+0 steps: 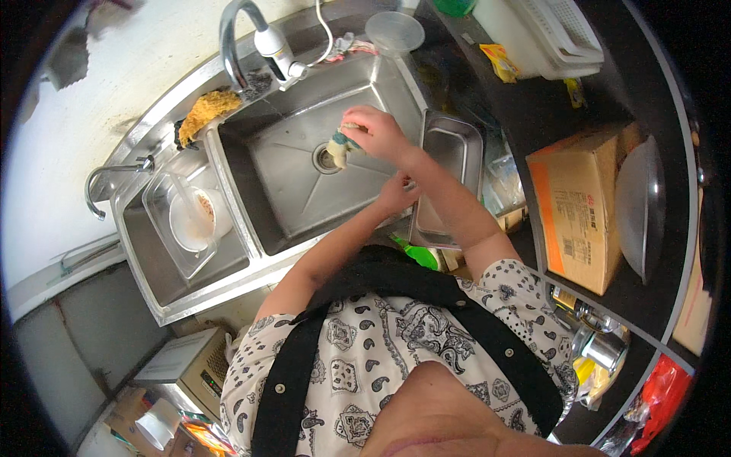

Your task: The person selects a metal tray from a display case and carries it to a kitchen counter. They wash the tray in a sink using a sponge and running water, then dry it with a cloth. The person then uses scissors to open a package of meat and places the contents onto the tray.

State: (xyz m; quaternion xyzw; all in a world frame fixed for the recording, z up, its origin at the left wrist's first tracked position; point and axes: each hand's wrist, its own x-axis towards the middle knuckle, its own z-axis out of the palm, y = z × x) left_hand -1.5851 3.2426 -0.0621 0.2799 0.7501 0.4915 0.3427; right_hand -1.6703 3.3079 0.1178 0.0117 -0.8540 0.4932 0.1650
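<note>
My right hand [374,131] grips a bunched, wet-looking cloth [341,147], off-white and green, over the large stainless-steel sink basin [285,183]. The cloth hangs above the round drain [325,159]. Lower down, my left hand [398,193] has its fingers curled at the near-left rim of a rectangular stainless-steel tray [448,171]. My right forearm crosses over the tray and hides part of that grip. The tray sits tilted along the sink's right edge, and its inside looks bare.
A chrome faucet [228,45] with a white heater body rises behind the basin. A yellow cloth [208,114] lies on the ledge. The smaller left basin [171,285] holds a clear plastic container and a white bowl [191,237]. A cardboard box [577,211] stands right beside a wok lid [639,211].
</note>
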